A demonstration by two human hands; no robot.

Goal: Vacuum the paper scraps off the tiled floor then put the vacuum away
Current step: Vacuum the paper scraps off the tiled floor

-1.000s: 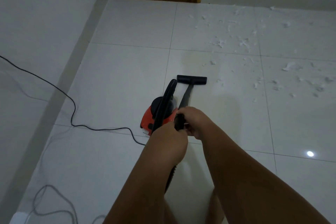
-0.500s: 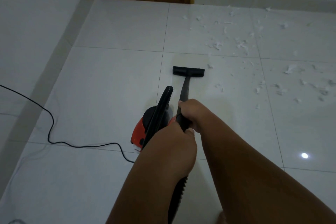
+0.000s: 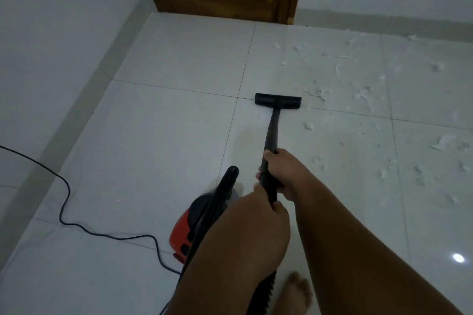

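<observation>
Both hands are clamped on the wand [image 3: 271, 133]: right hand [image 3: 284, 174] ahead, left hand [image 3: 258, 227] behind. The left arm hides much of the vacuum [image 3: 189, 227]. Scraps [image 3: 320, 92] lie blurry toward the floor's [image 3: 153, 148] right edge.

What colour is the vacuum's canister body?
Red-orange with black top parts; the vacuum body shows in the head view, partly hidden behind the left arm.
</observation>
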